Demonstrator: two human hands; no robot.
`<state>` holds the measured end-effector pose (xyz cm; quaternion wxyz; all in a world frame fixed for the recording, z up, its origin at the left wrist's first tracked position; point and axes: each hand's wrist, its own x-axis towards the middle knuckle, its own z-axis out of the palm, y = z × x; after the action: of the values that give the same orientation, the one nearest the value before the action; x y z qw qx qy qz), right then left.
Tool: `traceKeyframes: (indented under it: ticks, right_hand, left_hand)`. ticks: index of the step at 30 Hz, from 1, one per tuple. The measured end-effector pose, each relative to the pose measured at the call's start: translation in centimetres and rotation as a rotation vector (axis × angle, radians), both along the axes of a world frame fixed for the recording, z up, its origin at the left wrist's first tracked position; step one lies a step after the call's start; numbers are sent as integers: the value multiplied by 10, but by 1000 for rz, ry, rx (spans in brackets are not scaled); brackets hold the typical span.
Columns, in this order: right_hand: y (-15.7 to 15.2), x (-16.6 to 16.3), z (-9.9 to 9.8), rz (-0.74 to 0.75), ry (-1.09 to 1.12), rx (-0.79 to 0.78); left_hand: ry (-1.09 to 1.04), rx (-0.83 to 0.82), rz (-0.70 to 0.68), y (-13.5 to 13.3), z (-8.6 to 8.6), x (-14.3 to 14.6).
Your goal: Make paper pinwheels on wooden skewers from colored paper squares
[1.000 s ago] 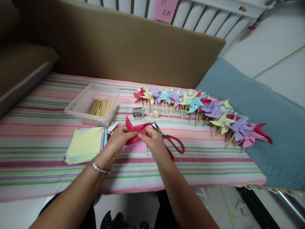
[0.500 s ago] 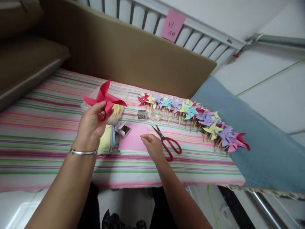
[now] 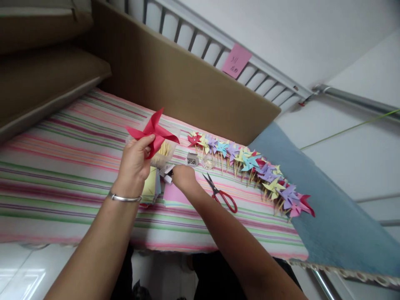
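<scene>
A red paper pinwheel [image 3: 154, 132] with folded blades is pinched in my left hand [image 3: 135, 160], raised above the table; no stick shows on it. My right hand [image 3: 184, 178] reaches over the stack of pink paper [image 3: 175, 195] to a small open box [image 3: 168, 172] of dark pieces. The fingers of that hand are hidden behind its back. Just left of the box lies a pile of yellow and blue paper squares [image 3: 150, 186]. Behind it, a clear plastic container [image 3: 175, 134] holds thin wooden sticks [image 3: 164, 149].
Red-handled scissors [image 3: 218, 192] lie to the right of my right hand. A second small box [image 3: 192, 159] and a clear round dish [image 3: 208, 161] stand behind. Finished pinwheels on sticks [image 3: 250, 160] line the right side. A brown board [image 3: 187, 83] borders the striped cloth's back.
My right hand has moved left and forward from beside the scissors to the small box. My left hand still holds the red pinwheel. The camera view has tilted and shifted slightly.
</scene>
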<state>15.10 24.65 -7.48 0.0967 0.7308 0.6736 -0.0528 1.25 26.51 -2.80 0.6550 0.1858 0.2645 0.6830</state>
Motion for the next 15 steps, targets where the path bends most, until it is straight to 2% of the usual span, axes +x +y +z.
traceKeyframes:
  ticks: [6, 15]
  right_hand:
    - [9, -10, -5, -57, -16, -59]
    - [16, -4, -4, -98, 86, -122]
  left_hand:
    - [31, -14, -60, -3, 2, 3]
    - [126, -110, -75, 7, -8, 2]
